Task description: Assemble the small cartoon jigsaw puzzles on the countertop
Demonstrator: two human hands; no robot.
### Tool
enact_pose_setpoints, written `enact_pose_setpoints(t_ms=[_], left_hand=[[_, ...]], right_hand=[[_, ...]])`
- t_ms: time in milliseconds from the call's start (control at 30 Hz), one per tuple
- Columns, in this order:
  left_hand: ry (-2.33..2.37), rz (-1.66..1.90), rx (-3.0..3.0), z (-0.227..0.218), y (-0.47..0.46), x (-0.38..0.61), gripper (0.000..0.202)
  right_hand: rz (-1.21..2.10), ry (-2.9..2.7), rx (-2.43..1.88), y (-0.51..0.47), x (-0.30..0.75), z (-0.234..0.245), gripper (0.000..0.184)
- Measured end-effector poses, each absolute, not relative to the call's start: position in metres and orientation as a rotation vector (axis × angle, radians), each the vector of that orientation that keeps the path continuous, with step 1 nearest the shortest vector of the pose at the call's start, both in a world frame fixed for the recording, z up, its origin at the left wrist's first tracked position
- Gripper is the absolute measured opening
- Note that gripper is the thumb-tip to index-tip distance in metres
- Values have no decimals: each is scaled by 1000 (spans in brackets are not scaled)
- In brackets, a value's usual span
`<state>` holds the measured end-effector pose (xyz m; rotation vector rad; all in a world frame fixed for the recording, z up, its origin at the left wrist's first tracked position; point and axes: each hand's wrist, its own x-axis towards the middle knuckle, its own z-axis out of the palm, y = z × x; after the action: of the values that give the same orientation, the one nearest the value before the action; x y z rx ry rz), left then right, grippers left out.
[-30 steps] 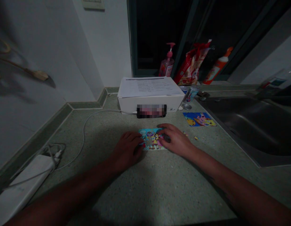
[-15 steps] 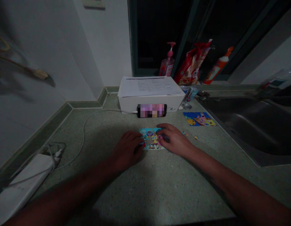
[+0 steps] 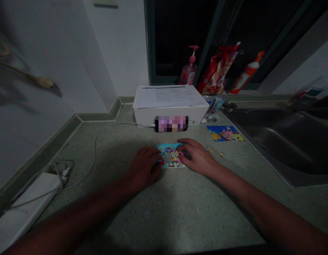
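Observation:
A small, brightly coloured cartoon jigsaw puzzle (image 3: pixel 169 164) lies flat on the counter between my hands, with a greyish patch showing in its middle. My left hand (image 3: pixel 145 165) rests at its left edge, fingers stretched out and touching it. Over the right edge lies my right hand (image 3: pixel 197 156), palm down, with thumb and fingers apart; its fingers cover part of the picture. Just right of that hand are small loose puzzle pieces (image 3: pixel 222 154). Farther right lies a blue cartoon picture card (image 3: pixel 225 133).
Behind the puzzle a phone (image 3: pixel 171 124) leans on a white box (image 3: pixel 145 115) with a printed sheet on top. A white cable (image 3: pixel 94 148) runs left to a power strip (image 3: pixel 33 198). At right is a metal sink (image 3: pixel 283 141). Bottles and a red bag (image 3: pixel 217 71) stand by the window.
My right hand has shifted very slightly to the right over the puzzle's edge. My left hand and the puzzle have hardly moved.

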<state>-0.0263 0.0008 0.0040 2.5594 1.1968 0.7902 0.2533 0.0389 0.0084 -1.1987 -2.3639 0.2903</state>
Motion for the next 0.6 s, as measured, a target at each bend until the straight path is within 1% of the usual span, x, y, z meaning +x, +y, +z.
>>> enact_pose_setpoints(t_ms=[267,600], left_hand=[[1201,772,2540,5,0,-26,19],[1164,857,2596,1,1,-26,16]], right_hand=[[300,-2350,-1220,38,251,9,17],[288,-2370,-1242,39,250,7,18]])
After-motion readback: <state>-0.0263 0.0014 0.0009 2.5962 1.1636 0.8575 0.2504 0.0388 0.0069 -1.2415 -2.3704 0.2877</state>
